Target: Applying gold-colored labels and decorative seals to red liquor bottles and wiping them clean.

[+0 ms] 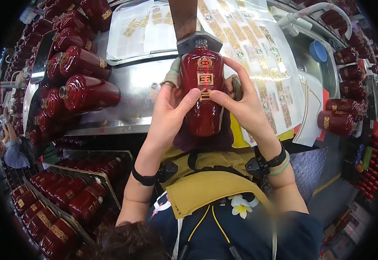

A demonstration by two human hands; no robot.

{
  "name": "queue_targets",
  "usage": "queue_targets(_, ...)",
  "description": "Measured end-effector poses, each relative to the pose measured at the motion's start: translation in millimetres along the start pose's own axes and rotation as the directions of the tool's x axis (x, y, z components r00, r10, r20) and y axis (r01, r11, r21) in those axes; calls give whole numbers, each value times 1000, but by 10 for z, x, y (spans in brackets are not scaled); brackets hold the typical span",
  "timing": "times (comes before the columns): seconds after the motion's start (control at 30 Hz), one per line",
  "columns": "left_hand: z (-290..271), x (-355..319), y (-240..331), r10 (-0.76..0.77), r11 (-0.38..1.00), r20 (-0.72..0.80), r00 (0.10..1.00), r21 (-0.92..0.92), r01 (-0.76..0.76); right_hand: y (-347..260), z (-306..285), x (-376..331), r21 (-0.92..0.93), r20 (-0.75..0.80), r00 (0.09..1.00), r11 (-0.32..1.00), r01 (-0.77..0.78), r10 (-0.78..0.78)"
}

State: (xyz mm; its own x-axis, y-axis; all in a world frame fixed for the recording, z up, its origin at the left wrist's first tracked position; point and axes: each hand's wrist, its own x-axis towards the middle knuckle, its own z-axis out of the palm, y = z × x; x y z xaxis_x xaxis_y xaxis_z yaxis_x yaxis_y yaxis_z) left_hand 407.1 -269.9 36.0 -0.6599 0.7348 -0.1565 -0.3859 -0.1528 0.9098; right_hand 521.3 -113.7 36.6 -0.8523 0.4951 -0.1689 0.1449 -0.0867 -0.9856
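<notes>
Near the table edge (124, 125), both hands (171, 108) (241, 106) clasp a red bottle (205, 93), bottles crowding left.

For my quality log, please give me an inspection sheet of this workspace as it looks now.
Surface: shiny metal table, partly covered by clear sheets of gold stickers.
Job's things: one dark red bottle lying with its neck in a grey holder; a square gold label sits on its front.
Clutter: uncapped red bottles stacked at left, more at right, a blue cup.
Grippers: left hand and right hand both grip the bottle; both thumbs press near the label.
Cables: nothing seen.
Surroundings: trays of red bottles below left; another person at far left.
</notes>
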Motion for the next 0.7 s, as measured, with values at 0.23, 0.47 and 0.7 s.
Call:
queue_targets(0.23, 15, 8, -11, 64, 998, 41, 997, 17, -65, -4, -23, 9, -5, 9, 1000, 1000, -10, 10)
queue_targets(0.47, -17, -2, -27, 50, 999, 23, 998, -10, -50, -185, -225, 199, -69, -5, 985, 983, 171, -172)
queue_targets(0.7, -92, 23, 41, -7, 1000, 38, 999, 12, 6, -375, -133, 264, -513, 561, 378, 50, 857, -736)
